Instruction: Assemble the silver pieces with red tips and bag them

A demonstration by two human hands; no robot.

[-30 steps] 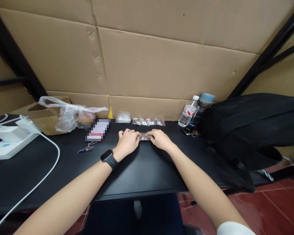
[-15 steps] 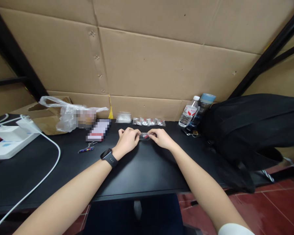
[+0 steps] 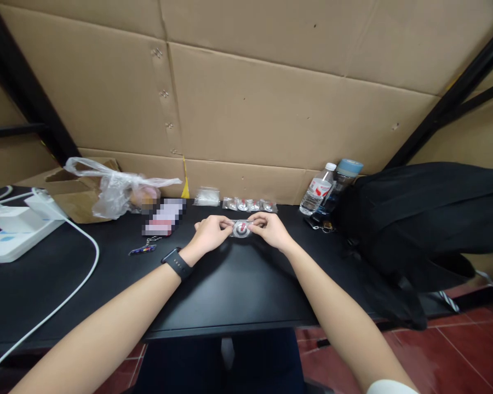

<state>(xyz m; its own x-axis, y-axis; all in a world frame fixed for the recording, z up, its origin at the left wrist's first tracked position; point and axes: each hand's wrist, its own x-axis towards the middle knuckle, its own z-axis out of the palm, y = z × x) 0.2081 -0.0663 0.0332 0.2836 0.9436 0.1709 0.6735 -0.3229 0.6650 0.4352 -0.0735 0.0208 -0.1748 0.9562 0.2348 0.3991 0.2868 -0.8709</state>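
Observation:
Over the middle of the black table [image 3: 230,298], a small clear plastic bag [image 3: 242,229] is held up between both hands. Inside it shows a round silver-and-dark piece with a red mark; its exact kind is too small to tell. My left hand [image 3: 213,231], with a black watch on the wrist, pinches the bag's left edge. The right edge is pinched by the thumb and fingers of my right hand [image 3: 269,229]. Just behind the hands lie similar bagged round pieces [image 3: 250,205] in a row, beside a stack of clear plastic bags [image 3: 207,196].
To the left are a phone-like pixelated item [image 3: 164,217], a keychain [image 3: 143,249], a knotted plastic bag [image 3: 119,191], a cardboard box [image 3: 76,200] and a white power strip [image 3: 12,241]. On the right stand a water bottle [image 3: 317,190], a blue-lidded bottle [image 3: 348,168] and a black backpack [image 3: 427,213].
The small bag has tilted up, so the round piece's face now shows between my hands. My left hand and wrist have shifted slightly left. Both hands keep their pinch.

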